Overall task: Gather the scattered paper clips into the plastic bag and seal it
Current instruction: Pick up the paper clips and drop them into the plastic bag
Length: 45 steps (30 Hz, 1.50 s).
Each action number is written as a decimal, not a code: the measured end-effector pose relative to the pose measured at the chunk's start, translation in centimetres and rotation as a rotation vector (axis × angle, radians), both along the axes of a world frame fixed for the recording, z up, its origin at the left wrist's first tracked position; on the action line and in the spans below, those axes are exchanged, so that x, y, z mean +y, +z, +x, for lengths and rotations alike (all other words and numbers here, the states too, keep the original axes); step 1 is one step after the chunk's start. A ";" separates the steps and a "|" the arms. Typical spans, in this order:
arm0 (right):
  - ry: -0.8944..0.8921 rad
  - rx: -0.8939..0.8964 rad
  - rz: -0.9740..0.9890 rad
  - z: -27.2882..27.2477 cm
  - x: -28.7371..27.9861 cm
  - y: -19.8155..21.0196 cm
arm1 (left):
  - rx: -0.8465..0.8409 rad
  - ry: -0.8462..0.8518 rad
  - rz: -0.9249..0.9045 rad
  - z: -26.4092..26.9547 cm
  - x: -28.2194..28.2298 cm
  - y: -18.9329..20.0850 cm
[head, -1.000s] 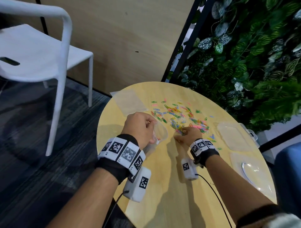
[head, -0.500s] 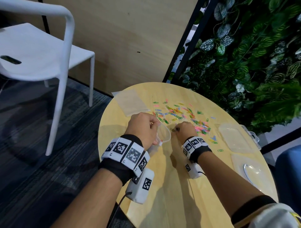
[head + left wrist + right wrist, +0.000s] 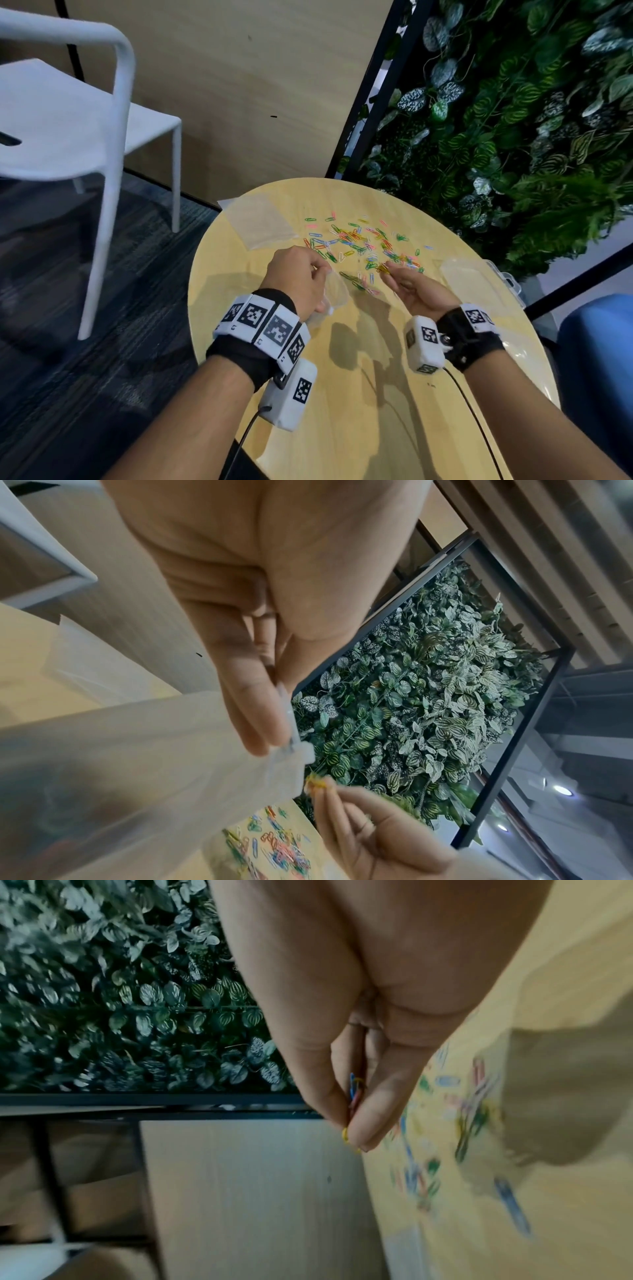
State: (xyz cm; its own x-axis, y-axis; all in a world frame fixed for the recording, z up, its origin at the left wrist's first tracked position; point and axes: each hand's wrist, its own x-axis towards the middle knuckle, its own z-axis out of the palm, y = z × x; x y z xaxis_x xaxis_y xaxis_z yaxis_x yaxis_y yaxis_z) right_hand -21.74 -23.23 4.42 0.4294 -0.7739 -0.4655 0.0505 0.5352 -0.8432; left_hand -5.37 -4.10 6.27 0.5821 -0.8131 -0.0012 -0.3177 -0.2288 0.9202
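Coloured paper clips [image 3: 363,241] lie scattered over the far half of the round wooden table [image 3: 370,394]. My left hand [image 3: 301,277] pinches the rim of a clear plastic bag [image 3: 334,291] and holds it up above the table; the left wrist view shows the bag [image 3: 137,764] hanging from the fingertips [image 3: 263,723]. My right hand [image 3: 407,284] is turned palm up just right of the bag and pinches a small bunch of clips [image 3: 354,1093] between thumb and fingers. The same bunch [image 3: 316,784] shows close to the bag's rim in the left wrist view.
A second flat clear bag [image 3: 260,219] lies at the table's far left edge. A clear plastic box [image 3: 479,281] sits at the right edge, with a clear lid [image 3: 524,349] nearer me. A white chair [image 3: 68,130] stands left; a plant wall [image 3: 513,120] rises behind.
My right hand lifted off the pile with a pinch of clips, swung left to the bag mouth, and now sits turned palm up just right of it. The left hand keeps holding the bag.
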 end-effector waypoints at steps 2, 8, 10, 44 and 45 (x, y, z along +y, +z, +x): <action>0.070 -0.087 0.043 0.0 2.0 1.7 | -0.011 0.005 -0.003 -0.4 -0.3 0.0; 0.394 0.018 -0.069 0.2 7.0 3.2 | -0.028 0.012 0.011 -1.5 -1.0 -0.1; 0.440 0.108 -0.167 0.4 7.4 2.7 | -0.030 -0.001 0.017 -1.7 -1.1 -0.1; 1.205 1.309 -1.406 1.9 -0.8 -6.5 | 0.072 0.149 -0.047 3.4 1.5 -0.1; 1.173 1.366 -1.370 1.3 -1.9 -6.6 | 0.077 0.141 -0.044 3.3 1.4 -0.1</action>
